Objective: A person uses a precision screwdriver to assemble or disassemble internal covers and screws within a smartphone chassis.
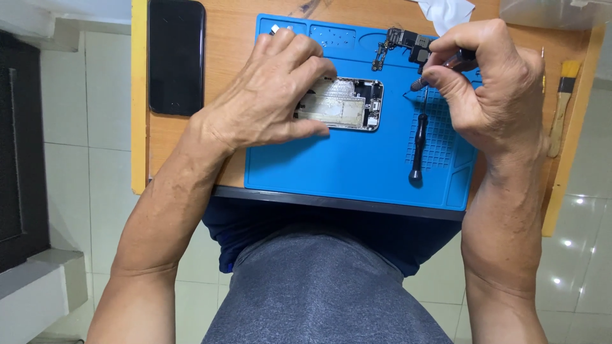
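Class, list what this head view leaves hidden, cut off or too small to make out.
- Opened phone: its left part is hidden under the left hand.
- Tool in the right hand: mostly covered by the fingers.
- White cloth: cut off by the top edge.
- Circuit board: parts too small.

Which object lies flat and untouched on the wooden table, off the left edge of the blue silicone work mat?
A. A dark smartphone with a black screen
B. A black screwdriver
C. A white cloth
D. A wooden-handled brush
A: the dark smartphone with a black screen lies on the wooden table left of the blue silicone work mat, with neither hand on it.
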